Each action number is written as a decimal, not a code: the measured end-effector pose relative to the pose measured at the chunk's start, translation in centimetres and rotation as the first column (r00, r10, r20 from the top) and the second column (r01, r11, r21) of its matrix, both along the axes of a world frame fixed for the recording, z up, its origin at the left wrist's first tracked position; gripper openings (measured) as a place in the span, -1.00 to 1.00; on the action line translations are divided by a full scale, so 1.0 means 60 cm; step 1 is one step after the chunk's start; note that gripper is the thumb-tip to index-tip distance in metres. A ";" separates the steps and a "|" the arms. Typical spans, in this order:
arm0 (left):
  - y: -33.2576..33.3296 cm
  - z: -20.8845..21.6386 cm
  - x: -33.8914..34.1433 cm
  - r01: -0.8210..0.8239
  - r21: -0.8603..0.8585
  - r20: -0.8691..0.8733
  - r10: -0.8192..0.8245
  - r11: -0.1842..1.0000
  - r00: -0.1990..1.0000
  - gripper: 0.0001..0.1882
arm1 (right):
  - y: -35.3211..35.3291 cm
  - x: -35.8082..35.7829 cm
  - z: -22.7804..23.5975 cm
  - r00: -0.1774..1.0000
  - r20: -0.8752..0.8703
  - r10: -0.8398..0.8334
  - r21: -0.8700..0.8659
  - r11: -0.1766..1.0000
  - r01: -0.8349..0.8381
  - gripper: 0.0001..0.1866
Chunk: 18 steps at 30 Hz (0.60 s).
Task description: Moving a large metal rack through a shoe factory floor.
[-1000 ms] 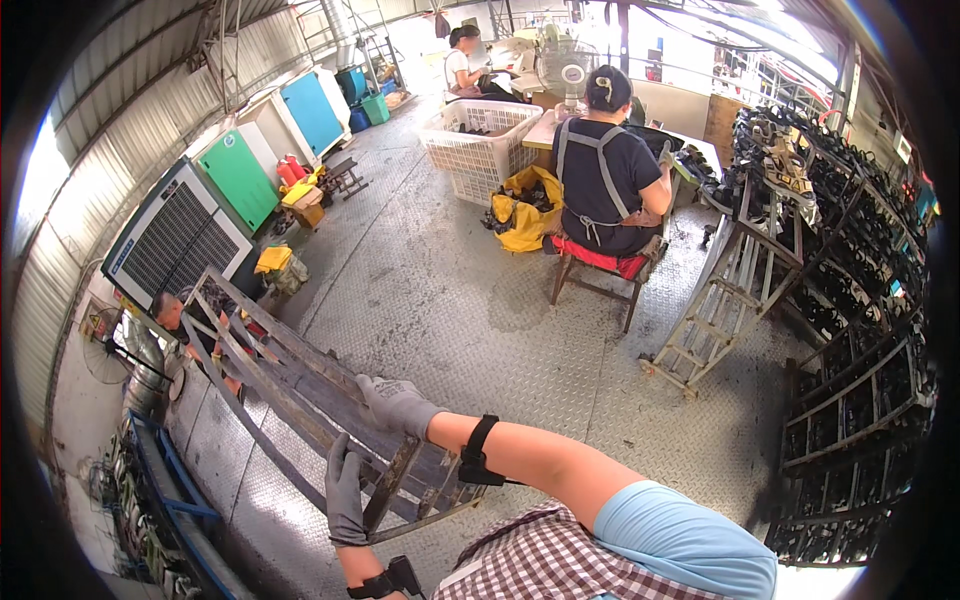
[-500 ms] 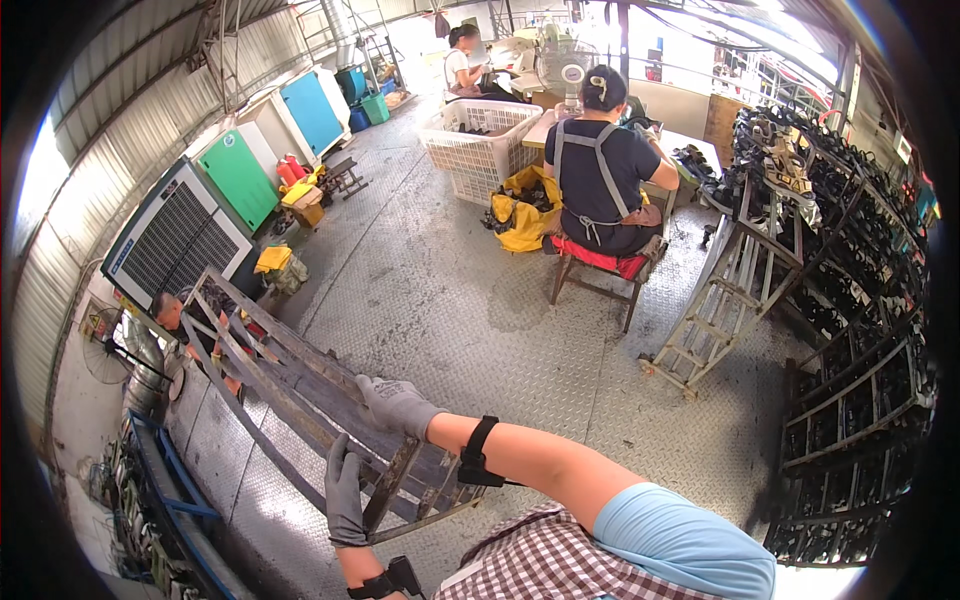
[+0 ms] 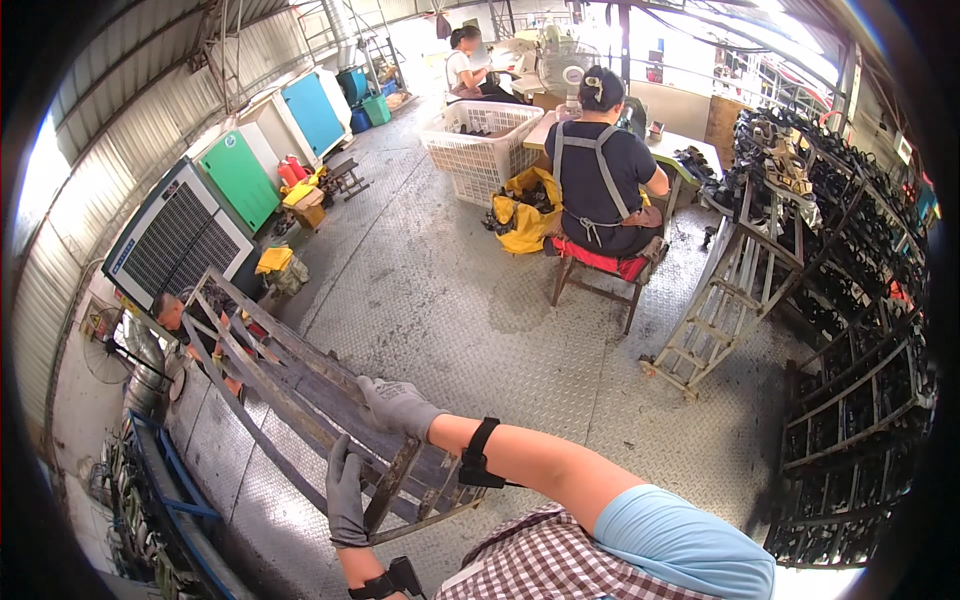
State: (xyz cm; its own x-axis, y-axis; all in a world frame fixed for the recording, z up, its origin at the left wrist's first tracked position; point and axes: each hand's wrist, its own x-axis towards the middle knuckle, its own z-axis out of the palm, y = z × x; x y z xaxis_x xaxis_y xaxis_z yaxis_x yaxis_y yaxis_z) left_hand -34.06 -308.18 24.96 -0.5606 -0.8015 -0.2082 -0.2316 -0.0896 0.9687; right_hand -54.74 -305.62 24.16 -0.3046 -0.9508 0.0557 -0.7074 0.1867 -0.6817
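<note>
Grey-gloved hands [image 3: 398, 407], two; one rack [image 3: 320, 388]

You in grey left glove [image 3: 347, 495], grey right glove [image 3: 405, 408] and a light blue short sleeve [image 3: 670, 540].
Your right forearm wears a black strap [image 3: 484, 435] with a small dark case [image 3: 482, 474] and a thin cable [image 3: 513, 484]; your left one has its own black band [image 3: 372, 587] and box [image 3: 403, 575]. Brown-and-white checks pattern your garment [image 3: 545, 560].
</note>
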 end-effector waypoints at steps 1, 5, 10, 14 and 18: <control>-0.003 -0.004 0.000 -0.006 0.009 0.002 0.006 1.000 1.000 -0.45 | 0.000 0.000 -0.001 1.000 -0.004 -0.003 -0.002 1.000 0.003 -0.49; -0.010 -0.013 0.004 0.006 -0.011 0.001 -0.006 1.000 1.000 -0.45 | -0.003 -0.001 -0.008 1.000 -0.013 0.000 -0.017 1.000 -0.001 -0.49; -0.007 -0.011 0.004 0.005 -0.024 -0.004 -0.005 1.000 1.000 -0.46 | -0.006 0.002 -0.017 0.999 -0.035 -0.012 -0.066 0.998 0.009 -0.50; -0.005 -0.008 0.003 0.010 -0.018 -0.011 -0.010 1.000 1.000 -0.46 | -0.004 0.001 -0.015 1.000 -0.023 -0.009 -0.057 0.998 0.007 -0.51; -0.007 -0.012 0.004 0.007 -0.025 -0.018 -0.007 1.000 1.000 -0.46 | -0.003 0.001 -0.010 1.000 -0.021 -0.008 -0.042 0.999 0.008 -0.51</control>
State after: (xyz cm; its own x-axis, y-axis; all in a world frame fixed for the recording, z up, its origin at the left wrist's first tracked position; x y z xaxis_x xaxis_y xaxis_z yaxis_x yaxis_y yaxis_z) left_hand -33.80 -308.62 24.23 -0.5698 -0.8023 -0.1777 -0.2147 -0.0634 0.9746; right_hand -54.67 -305.80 23.54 -0.3105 -0.9450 0.1024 -0.7203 0.1637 -0.6741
